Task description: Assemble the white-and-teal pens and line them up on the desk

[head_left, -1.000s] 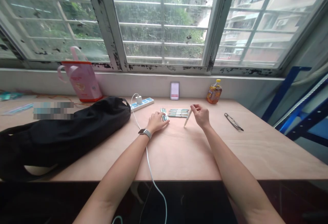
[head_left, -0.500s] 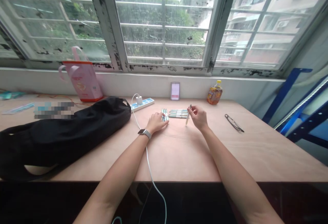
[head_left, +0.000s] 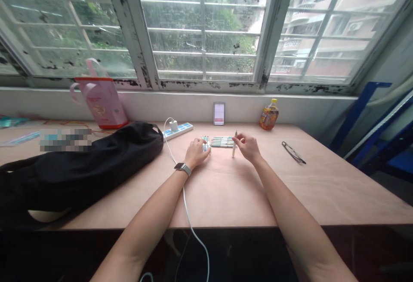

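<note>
My right hand (head_left: 248, 146) pinches a pen (head_left: 234, 148) between thumb and fingers, its dark tip pointing up and its pale end down near the tabletop. Just left of it, several slim white and green pens (head_left: 221, 142) lie side by side on the wooden table. Beyond their left ends is a small cluster of short green and white pieces (head_left: 206, 143), which look like pen caps. My left hand (head_left: 196, 153) rests beside this cluster with thumb and fingers apart, the fingertips touching or close to it; the hand partly hides the pieces.
A phone (head_left: 219, 113) leans against the wall behind the pens. A drink bottle (head_left: 269, 115) and folded glasses (head_left: 293, 153) are to the right. Leftward are a power strip (head_left: 179, 131) with a white cable, a black bag (head_left: 87, 170) and a pink bag (head_left: 103, 103).
The pen in my right hand now stands more upright. My left hand's fingers have shifted slightly at the cluster, and the whole view has moved a little.
</note>
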